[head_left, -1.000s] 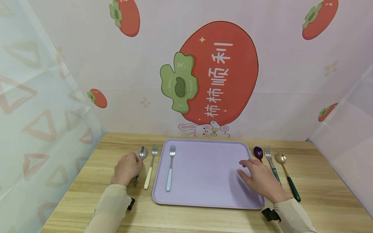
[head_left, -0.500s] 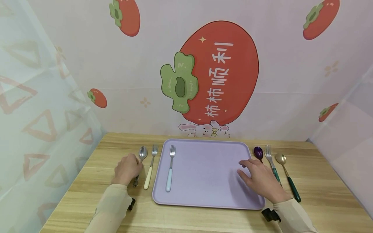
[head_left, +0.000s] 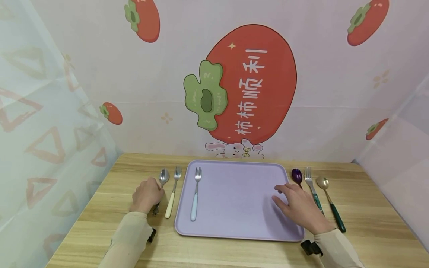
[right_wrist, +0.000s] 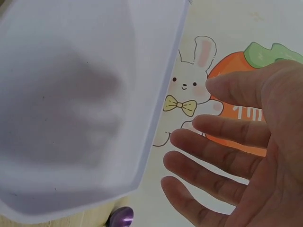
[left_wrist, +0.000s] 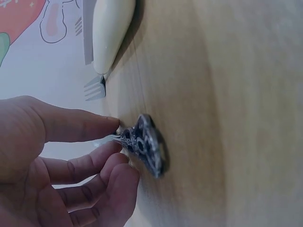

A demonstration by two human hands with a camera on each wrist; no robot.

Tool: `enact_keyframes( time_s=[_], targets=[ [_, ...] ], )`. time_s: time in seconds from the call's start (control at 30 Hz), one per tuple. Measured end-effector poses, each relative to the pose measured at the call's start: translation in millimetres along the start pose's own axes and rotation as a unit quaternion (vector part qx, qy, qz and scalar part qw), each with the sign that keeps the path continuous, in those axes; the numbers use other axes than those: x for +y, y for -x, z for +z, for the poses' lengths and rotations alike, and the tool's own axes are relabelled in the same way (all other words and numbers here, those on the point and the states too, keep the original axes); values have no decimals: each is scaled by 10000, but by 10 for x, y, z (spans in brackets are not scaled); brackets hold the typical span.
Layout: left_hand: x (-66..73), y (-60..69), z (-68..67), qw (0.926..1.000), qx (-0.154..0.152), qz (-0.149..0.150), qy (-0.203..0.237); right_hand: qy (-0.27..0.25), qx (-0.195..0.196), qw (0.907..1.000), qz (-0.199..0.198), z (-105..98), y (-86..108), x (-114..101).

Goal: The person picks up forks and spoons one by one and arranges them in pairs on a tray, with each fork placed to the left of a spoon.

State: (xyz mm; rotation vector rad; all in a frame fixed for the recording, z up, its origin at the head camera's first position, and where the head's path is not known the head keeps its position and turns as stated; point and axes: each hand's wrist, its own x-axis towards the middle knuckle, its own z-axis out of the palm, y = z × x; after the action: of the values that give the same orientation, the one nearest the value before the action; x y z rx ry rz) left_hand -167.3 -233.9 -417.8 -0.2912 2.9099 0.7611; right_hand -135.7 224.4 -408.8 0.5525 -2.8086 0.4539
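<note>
My left hand [head_left: 146, 194] pinches a silver spoon [head_left: 164, 175] at the left of the table. In the left wrist view, thumb and fingertips meet on its handle [left_wrist: 144, 144], whose dark ornate end sticks out past them; the bowl is mostly hidden there. Just to the right lies a fork with a cream handle [head_left: 170, 204]. On the lilac tray [head_left: 234, 197], near its left side, lies a fork with a light blue handle [head_left: 194, 207]. Over the tray's right side hovers my right hand [head_left: 298, 204], fingers spread apart and holding nothing.
Right of the tray lie a purple spoon [head_left: 296, 175], a fork with a green handle [head_left: 315, 199] and a gold spoon with a dark green handle [head_left: 336, 217]. A printed cloth backdrop [head_left: 151, 130] stands behind the wooden table [head_left: 214, 255] and at both sides.
</note>
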Motion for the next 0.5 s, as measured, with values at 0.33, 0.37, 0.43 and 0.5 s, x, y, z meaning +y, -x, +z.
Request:
enact_keyframes(
  time_s=[0.33,0.37,0.43,0.5],
  targets=[
    [-9,0,11,10000,-31,-6,59,4,-96,9999,48,0,-3,-11],
    [-5,0,9,10000,-35,-17,60,0,-97,9999,44,1,-4,-11],
    [2,0,7,10000,-55,-47,48,-19,-94,10000,27,5,-5,-12],
    [4,-5,7,10000,-71,-66,16,-33,-87,10000,11,7,-7,-14]
  ],
)
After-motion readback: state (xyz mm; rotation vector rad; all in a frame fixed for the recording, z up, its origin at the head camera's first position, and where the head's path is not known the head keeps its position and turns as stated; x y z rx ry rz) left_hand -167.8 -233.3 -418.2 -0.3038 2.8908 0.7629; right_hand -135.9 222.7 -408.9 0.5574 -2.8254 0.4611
